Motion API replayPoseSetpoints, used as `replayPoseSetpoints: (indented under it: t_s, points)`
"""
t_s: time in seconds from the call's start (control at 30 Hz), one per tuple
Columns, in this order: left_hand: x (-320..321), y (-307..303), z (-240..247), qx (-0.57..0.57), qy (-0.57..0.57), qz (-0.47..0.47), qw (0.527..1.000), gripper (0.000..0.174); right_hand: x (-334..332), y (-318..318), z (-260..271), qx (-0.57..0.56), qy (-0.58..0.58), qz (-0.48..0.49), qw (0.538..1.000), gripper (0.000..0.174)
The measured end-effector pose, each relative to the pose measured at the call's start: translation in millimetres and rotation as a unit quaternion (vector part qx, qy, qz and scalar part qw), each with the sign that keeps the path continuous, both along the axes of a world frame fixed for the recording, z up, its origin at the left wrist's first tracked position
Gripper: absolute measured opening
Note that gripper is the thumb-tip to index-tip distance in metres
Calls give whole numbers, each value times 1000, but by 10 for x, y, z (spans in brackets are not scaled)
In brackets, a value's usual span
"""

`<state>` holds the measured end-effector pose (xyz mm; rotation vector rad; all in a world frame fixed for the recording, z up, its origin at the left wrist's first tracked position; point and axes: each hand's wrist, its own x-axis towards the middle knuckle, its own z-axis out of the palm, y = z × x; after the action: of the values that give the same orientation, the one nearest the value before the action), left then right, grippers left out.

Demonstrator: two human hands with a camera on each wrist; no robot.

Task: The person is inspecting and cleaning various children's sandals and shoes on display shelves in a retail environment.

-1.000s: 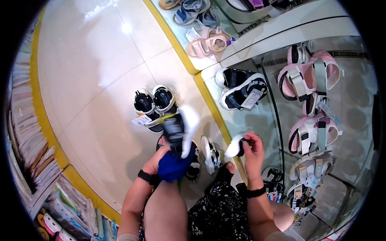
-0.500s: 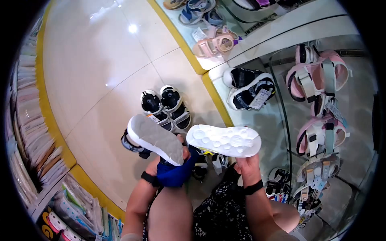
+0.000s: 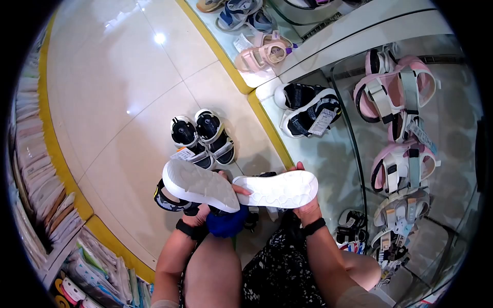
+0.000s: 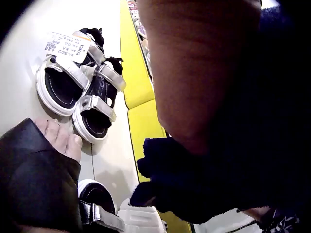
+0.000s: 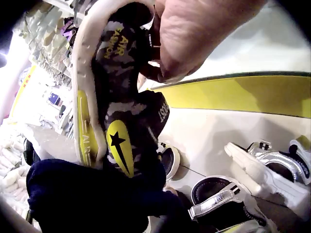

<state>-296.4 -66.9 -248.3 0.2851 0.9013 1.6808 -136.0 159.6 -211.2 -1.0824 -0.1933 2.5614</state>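
Observation:
In the head view, two sandals are held sole up, side by side. My left hand (image 3: 197, 214) grips the left sandal (image 3: 197, 183), with a dark blue cloth (image 3: 224, 224) bunched at the palm. Its fingertips reach onto the near end of the right sandal's white sole (image 3: 280, 189). From below, my right hand (image 3: 309, 209) holds that sandal's other end. The right wrist view shows a camouflage upper (image 5: 116, 63) with a yellow star patch (image 5: 120, 145) and the right hand pinching its edge. Cloth and wrist hide most of the left fingers in the left wrist view.
A pair of black sandals (image 3: 208, 141) with a price tag stands on the tiled floor ahead. Right of me, a glass shelf (image 3: 308, 154) bears black sandals (image 3: 316, 115) and pink sandals (image 3: 405, 90). Packed plastic bags (image 3: 38, 179) line the left shelf.
Both sandals have been turned sole up. My right hand has brought its sandal in from the shelf edge, leftward against the left one. The left fingertips now lie on the right sole.

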Motion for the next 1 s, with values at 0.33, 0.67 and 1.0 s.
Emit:
replayPoseSetpoints:
  t_s: [0.33,0.67,1.0]
  points:
    - [-213,92,147,-79,211,-69,972,26,-53,183,-227,14,-6,64,998,35]
    - [-32,52,183,109,-77,-88,987,62,-470,33,-159,-28,-61,373,925,39]
    - [-48,99,121,-3,827,-198,526,23,-756,-2,-153,-72,38,319,944,42]
